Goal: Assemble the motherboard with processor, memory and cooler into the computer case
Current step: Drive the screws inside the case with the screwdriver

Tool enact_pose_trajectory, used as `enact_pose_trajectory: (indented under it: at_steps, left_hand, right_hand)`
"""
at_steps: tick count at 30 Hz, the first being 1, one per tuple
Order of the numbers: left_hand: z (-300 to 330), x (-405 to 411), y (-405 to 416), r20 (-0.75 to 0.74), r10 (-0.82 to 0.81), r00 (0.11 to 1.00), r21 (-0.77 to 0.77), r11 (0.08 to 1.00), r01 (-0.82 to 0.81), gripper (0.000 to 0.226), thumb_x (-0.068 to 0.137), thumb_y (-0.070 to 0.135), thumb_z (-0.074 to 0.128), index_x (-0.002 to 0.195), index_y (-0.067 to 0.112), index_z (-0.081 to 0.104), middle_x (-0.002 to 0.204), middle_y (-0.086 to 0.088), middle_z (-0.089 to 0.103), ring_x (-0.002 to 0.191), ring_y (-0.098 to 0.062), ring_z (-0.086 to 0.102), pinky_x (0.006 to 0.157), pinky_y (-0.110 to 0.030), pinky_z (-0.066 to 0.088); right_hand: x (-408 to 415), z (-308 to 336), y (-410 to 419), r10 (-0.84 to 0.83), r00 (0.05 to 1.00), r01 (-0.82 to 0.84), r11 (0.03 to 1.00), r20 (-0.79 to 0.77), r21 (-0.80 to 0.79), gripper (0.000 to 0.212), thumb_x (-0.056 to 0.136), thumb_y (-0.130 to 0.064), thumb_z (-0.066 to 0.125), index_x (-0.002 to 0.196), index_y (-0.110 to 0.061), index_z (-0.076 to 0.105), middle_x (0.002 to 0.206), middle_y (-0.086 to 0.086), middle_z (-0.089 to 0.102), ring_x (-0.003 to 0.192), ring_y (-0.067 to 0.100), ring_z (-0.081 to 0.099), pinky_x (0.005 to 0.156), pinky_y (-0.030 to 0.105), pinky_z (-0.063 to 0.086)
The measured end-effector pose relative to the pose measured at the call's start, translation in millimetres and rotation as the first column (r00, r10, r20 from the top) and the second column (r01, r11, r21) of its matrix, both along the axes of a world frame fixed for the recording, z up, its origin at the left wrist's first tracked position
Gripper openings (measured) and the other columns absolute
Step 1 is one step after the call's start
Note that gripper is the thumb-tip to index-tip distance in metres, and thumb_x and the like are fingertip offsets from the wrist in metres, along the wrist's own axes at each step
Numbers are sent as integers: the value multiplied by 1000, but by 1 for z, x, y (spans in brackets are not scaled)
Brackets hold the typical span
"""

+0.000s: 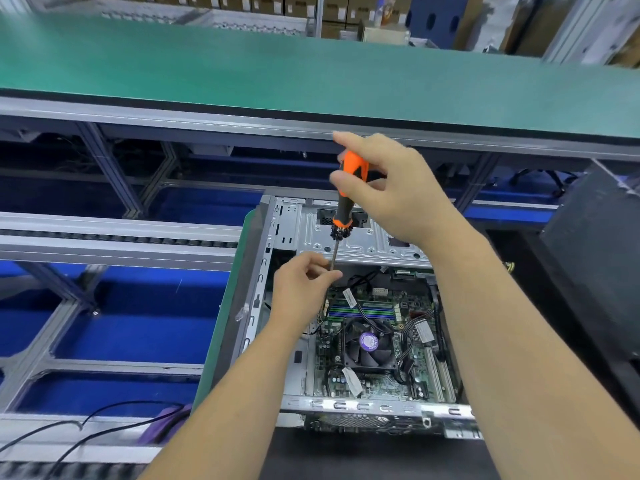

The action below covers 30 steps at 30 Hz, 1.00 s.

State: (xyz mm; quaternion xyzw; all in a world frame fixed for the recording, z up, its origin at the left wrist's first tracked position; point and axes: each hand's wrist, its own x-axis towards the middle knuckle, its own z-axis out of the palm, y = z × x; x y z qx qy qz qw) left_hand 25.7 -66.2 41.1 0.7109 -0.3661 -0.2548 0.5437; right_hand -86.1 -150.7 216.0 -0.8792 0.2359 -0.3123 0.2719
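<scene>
Right hand [391, 188] gripping orange-black screwdriver [348, 192] upright, fingers curling round handle. Left hand [301, 289] pinching thin shaft low down; tip hiding behind fingers. Open computer case [287, 230] lying on counter, motherboard [377, 375] sitting inside with fan cooler [369, 344] and memory sticks [363, 311]. Right arm covering case's right side. Screw too small to see.

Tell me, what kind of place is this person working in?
Most likely a computer assembly line in a factory. An open computer case sits at a workstation beside a long green conveyor belt, the right hand holds a screwdriver, and stacked cardboard boxes line the back.
</scene>
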Motion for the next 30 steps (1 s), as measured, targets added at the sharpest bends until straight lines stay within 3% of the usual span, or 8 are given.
enact_pose_trajectory:
  at_steps: [2,5,9,13,17,22,26,30]
  left_hand:
    - [0,2,-1,24,11,1000,4,1000,-11,15,82,18,80,75,22,67,68,3,65,65,-12,59,71,-31,55]
    - [-2,1,1,48,-69,996,10,998,68,11,87,15,74,78,19,70,76,2,70,76,-17,65,79,-37,56]
    - [-1,-1,1,29,-95,995,-12,995,96,14,81,24,81,75,21,68,73,2,67,67,-9,58,69,-27,53]
    - [-1,0,-1,42,-37,998,-26,999,38,16,81,17,80,70,23,71,69,2,68,66,-11,60,68,-26,52]
    - [-2,3,-1,3,-77,997,-24,997,77,11,89,7,71,93,14,79,84,4,75,85,-12,71,85,-26,55]
    - [-2,-2,-1,1,-162,987,17,987,162,9,91,17,69,97,22,73,77,13,71,78,-2,66,71,-12,50]
    - [-3,-1,-1,16,-49,999,27,998,49,11,88,18,73,78,23,71,71,9,67,63,2,57,60,-8,43]
    - [-1,-1,0,15,-66,998,8,998,65,7,86,20,76,83,24,70,74,9,66,66,3,57,64,-9,46]
  right_hand:
    - [0,-1,0,53,998,-54,998,16,36,49,95,-14,65,143,-20,55,115,0,68,108,12,64,95,34,55]
    - [1,1,-4,-83,996,82,993,-13,-80,50,87,-36,77,134,-27,64,90,-5,57,81,5,54,80,29,48]
    - [0,0,-3,50,999,-49,995,-13,91,54,96,-18,65,148,-20,49,124,-2,64,112,12,62,100,37,52]
    - [2,4,-4,-51,997,45,995,-57,-86,54,87,-35,77,138,-25,61,86,-10,59,81,4,55,83,31,47]
    - [3,2,-2,72,996,-71,997,-54,10,49,96,-19,64,144,-19,54,124,-4,64,118,14,60,99,38,52]
    - [4,4,-7,-143,989,137,978,-28,-154,46,84,-41,79,126,-23,70,82,-8,53,77,4,51,76,22,42]
    - [3,4,-3,62,997,-58,996,-50,67,50,96,-16,63,145,-19,54,123,-1,66,114,14,63,102,39,50]
    - [6,9,-6,-151,983,132,978,-107,-163,53,81,-49,78,128,-25,68,84,-12,57,78,0,51,78,24,41]
